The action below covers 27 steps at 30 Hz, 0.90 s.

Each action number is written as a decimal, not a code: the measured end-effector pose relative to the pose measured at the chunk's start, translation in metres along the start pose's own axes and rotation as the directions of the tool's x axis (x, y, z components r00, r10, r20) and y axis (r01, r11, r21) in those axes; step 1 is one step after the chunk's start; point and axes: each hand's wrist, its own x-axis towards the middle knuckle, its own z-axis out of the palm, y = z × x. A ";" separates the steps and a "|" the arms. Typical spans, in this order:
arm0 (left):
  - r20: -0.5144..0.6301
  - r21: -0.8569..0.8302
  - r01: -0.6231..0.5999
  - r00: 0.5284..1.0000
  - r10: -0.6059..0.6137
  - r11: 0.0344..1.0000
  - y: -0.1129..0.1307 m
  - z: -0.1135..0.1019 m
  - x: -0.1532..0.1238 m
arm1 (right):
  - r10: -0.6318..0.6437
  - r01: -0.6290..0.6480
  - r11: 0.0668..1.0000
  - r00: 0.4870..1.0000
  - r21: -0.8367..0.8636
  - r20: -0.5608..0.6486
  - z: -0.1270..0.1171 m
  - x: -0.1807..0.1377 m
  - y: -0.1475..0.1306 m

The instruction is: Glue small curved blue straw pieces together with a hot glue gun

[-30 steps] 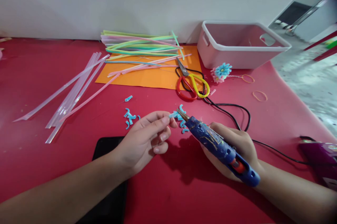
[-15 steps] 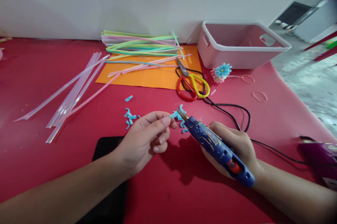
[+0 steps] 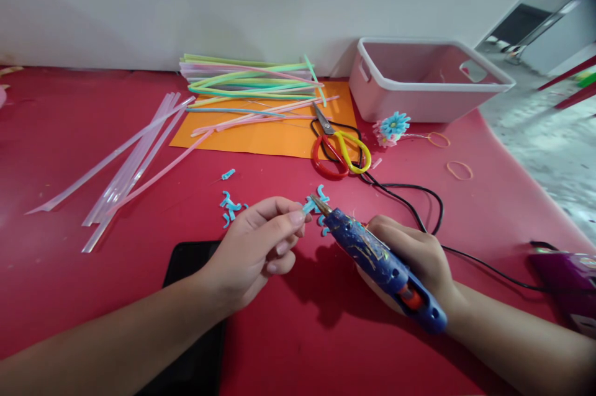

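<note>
My left hand (image 3: pixel 254 246) pinches a small blue straw piece (image 3: pixel 308 205) between thumb and forefinger, just above the red table (image 3: pixel 69 284). My right hand (image 3: pixel 416 256) grips a blue glue gun (image 3: pixel 379 265), whose metal nozzle touches the straw piece. More curled blue straw pieces (image 3: pixel 230 203) lie on the table left of my left hand, and a few lie right behind the nozzle. The gun's black cord (image 3: pixel 421 194) loops away to the right.
Coloured straws (image 3: pixel 246 79) lie on an orange sheet (image 3: pixel 279 135) at the back, with clear straws (image 3: pixel 125 163) to the left. Red-and-yellow scissors (image 3: pixel 339 148), a blue straw flower (image 3: pixel 393 126), rubber bands (image 3: pixel 459 169), a white tub (image 3: pixel 426 79), a black tablet (image 3: pixel 195 321) and a purple object (image 3: pixel 565 275) are around.
The glue gun has shifted slightly left and up, closing its nozzle onto the straw piece. My left hand has turned the piece a little.
</note>
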 end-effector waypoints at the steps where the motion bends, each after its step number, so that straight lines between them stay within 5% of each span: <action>1: 0.000 0.000 0.001 1.000 -0.001 1.000 0.000 0.000 0.000 | -0.011 0.011 1.000 1.000 -0.004 -0.006 0.000 0.001 0.000; 27: -0.007 0.097 -0.074 0.997 0.075 0.992 0.000 0.000 0.001 | -0.096 0.096 0.995 0.995 -0.036 -0.002 -0.002 0.006 -0.002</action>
